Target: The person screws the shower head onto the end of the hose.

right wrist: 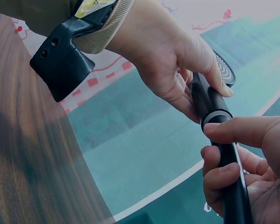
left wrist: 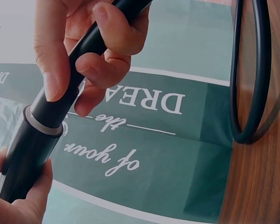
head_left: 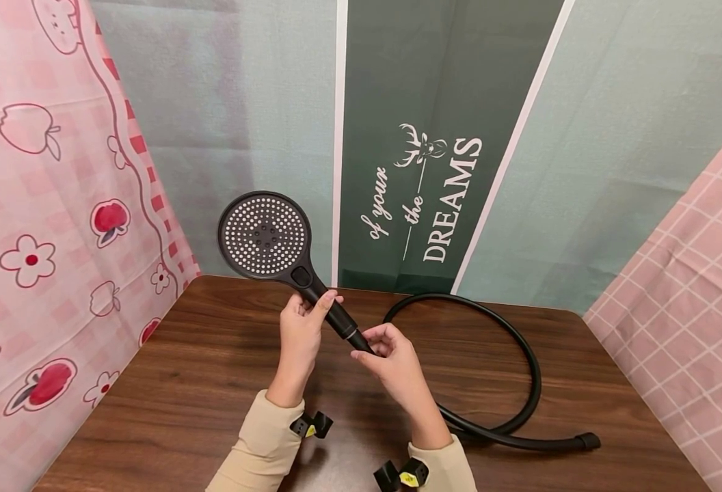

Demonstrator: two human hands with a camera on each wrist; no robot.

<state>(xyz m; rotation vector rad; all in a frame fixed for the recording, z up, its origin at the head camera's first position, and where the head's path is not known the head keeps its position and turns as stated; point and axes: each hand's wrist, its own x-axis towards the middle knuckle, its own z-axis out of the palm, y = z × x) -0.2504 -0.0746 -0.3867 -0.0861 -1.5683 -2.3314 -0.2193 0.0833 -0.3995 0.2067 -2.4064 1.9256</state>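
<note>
A black hand shower with a round face of white nozzles is held up over the table, face tilted toward me. My left hand grips its handle below the button. Just past the handle's lower end, my right hand pinches the black hose connector between thumb and curled fingers. A pale ring shows at the joint between handle and connector. From there the black hose runs behind the right hand and loops on the table, its other end fitting lying at the right.
The wooden table meets a green cloth backdrop with white lettering at its back edge. Pink patterned cloths hang at the left and right. Black wrist cameras are strapped over both beige sleeves.
</note>
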